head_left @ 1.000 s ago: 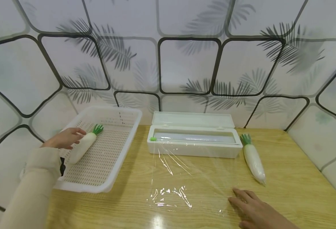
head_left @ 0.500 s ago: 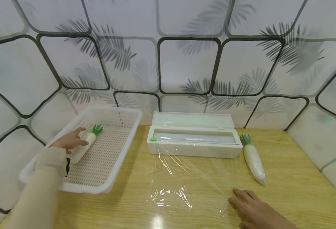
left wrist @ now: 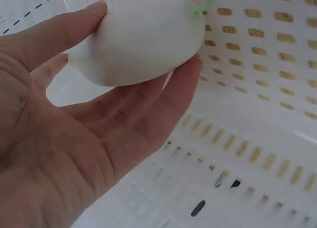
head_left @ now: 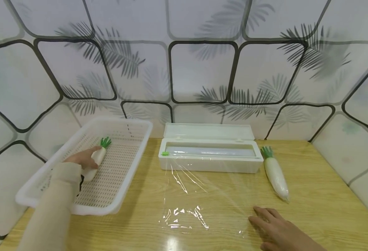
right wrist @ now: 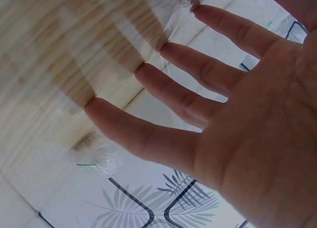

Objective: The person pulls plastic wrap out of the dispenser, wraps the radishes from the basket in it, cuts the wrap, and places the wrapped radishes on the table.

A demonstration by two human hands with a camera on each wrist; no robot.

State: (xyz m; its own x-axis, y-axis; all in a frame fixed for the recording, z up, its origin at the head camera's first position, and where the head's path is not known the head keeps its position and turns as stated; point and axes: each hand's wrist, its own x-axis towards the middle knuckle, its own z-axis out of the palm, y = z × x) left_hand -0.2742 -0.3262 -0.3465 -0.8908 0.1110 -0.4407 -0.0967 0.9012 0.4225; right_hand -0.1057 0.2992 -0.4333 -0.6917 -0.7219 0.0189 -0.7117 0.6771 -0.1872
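A white radish (head_left: 100,156) with a green top lies in the white perforated basket (head_left: 125,181). My left hand (head_left: 83,159) reaches over the basket wall and grips it; in the left wrist view the thumb and fingers curl round the radish (left wrist: 143,39). Clear cling film (head_left: 187,195) stretches over the wooden table from a white dispenser box (head_left: 210,164). On the film's right edge, the fingertips of my right hand (head_left: 279,228) press down, fingers straight and spread in the right wrist view.
A second radish (head_left: 276,176), wrapped in film, lies right of the dispenser. The dispenser's lid (head_left: 207,131) stands raised, and a green slider (head_left: 165,153) sits at its left end. A patterned curtain (head_left: 202,69) encloses the back and sides.
My left hand has lowered onto the radish in the basket and closed round it. The right hand stays in place on the film. The head view has shifted slightly.
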